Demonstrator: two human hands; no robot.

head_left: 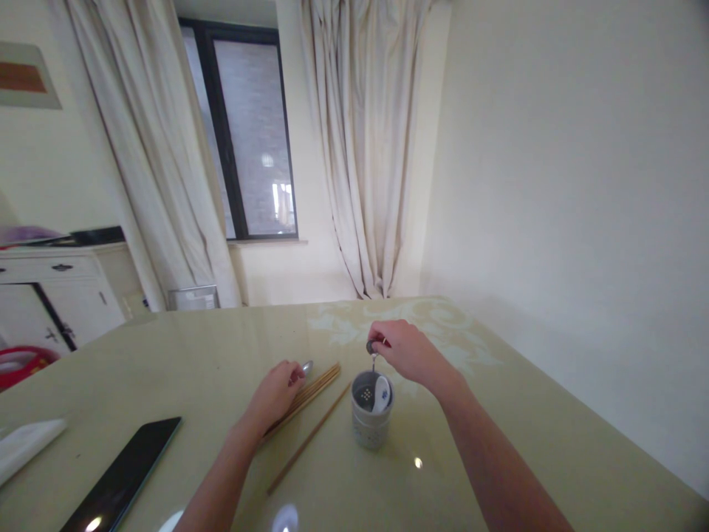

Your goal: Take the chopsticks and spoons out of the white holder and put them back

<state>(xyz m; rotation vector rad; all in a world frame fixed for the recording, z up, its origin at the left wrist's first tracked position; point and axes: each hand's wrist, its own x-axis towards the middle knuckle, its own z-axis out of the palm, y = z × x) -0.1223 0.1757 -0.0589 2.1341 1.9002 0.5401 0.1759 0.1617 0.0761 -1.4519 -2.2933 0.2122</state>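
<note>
The pale green table (509,451) is smooth and glossy, mirroring points of light. The slender light-brown chopsticks (317,390) look like matt wood, the silvery rounded utensil end (308,366) like polished metal. The grey cylindrical container (370,431) could be ceramic or plastic; the white, blue-marked spoon (382,394) looks glazed. The flat black rectangular device (127,469) shines; the cream curtains (368,148) are creased matt cloth.

L hand (284,388) low, curled; R hand (399,344) higher, pinching; both arms (481,443) fwd.
</note>
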